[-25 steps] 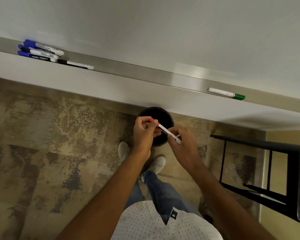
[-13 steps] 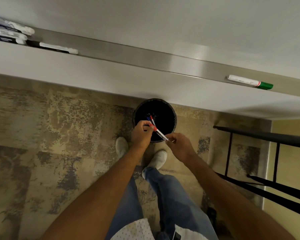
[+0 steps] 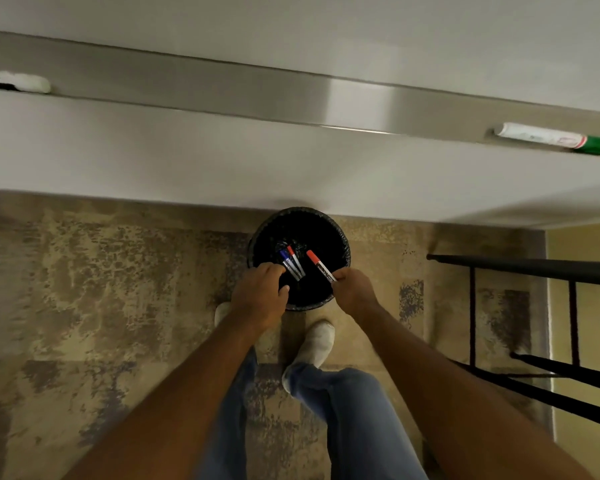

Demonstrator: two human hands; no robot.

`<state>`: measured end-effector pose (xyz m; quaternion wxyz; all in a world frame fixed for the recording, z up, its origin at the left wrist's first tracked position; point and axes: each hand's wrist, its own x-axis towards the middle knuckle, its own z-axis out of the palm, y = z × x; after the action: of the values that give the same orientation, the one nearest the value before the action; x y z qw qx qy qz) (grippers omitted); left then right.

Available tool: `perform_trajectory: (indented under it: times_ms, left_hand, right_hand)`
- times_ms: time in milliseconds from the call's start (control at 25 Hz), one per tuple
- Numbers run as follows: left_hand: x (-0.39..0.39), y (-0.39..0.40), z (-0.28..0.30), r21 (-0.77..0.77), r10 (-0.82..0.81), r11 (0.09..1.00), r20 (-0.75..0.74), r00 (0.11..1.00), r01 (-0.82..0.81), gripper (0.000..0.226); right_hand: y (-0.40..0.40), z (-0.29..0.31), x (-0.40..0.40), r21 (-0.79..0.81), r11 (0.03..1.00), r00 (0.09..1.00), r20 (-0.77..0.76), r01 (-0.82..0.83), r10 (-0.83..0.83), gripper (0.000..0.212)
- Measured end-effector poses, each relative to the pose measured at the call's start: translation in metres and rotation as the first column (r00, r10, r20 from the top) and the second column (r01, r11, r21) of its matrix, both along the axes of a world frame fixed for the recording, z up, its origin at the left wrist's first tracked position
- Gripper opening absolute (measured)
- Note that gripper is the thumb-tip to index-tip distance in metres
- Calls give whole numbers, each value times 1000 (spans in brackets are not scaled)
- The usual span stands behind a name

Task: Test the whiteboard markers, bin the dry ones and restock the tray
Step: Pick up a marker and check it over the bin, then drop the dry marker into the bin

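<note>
A black bin stands on the carpet under the whiteboard. My right hand is over its near rim, gripping the tail of a red-capped marker that points into the bin. Two markers, one blue-capped and one red-capped, lie inside the bin. My left hand hovers at the bin's left rim with loosely curled fingers and nothing in it. Higher up, the metal tray carries a green-capped marker at the right and white marker ends at the far left.
A black metal furniture frame stands on the right by a yellow wall. My feet in white shoes are just behind the bin on the patterned carpet.
My left hand has let go of the red-capped marker, and the right hand alone holds it, lower over the bin. The view has tilted down and shifted right.
</note>
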<state>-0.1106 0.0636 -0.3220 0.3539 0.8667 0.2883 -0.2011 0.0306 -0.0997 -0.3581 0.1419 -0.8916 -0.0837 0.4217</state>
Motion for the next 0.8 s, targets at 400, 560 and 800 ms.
perform_trajectory:
  times_ms: [400, 560, 800]
  left_hand:
    - [17, -2, -39, 170, -203, 965, 11, 979, 199, 50]
    - [15, -2, -27, 163, -192, 968, 6, 981, 189, 49]
    - [15, -6, 28, 203, -207, 958, 11, 978, 200, 49]
  right_hand:
    - [-5, -69, -7, 45, 998, 998, 42, 50, -52, 40]
    - [-3, -58, -10, 68, 997, 997, 65, 36, -41, 29]
    - [-4, 1, -13, 147, 989, 998, 63, 19, -29, 17]
